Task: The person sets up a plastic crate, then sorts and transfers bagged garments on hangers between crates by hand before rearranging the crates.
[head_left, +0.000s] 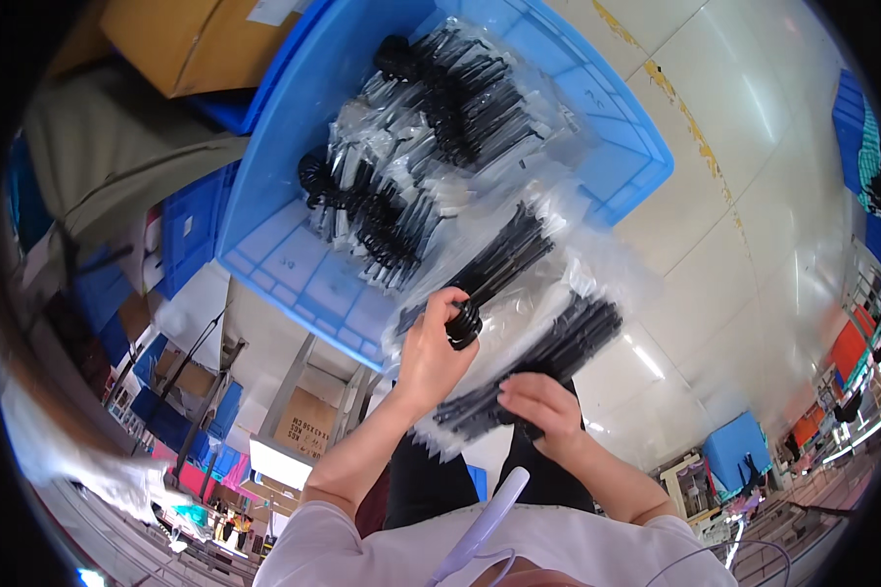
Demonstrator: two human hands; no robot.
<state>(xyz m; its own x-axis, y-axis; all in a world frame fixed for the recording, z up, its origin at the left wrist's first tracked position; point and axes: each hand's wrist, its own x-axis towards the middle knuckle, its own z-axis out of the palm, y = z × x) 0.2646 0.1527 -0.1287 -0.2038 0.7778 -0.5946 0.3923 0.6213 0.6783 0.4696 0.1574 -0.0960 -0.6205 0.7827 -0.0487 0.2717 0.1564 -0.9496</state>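
My left hand [436, 347] is closed around the stacked black hooks of a hanger bundle [504, 256] in clear plastic bags. Just to its right, my right hand [548, 411] grips a second bundle of black hangers [568, 338], also in clear plastic; its fingers partly hide the hooks. Both bundles are held side by side over the near edge of a large blue bin [284, 284]. Inside the bin lie more bagged hanger bundles [460, 108], their black hooks clustered at the left. What hangs on the hangers is hard to make out.
Cardboard boxes [181, 44] and an olive-green cloth [108, 147] crowd the bin's left. A printed carton [305, 423] sits on a rack at lower left. Pale floor with a worn yellow line [690, 122] runs along the right. A blue container [736, 452] stands farther right.
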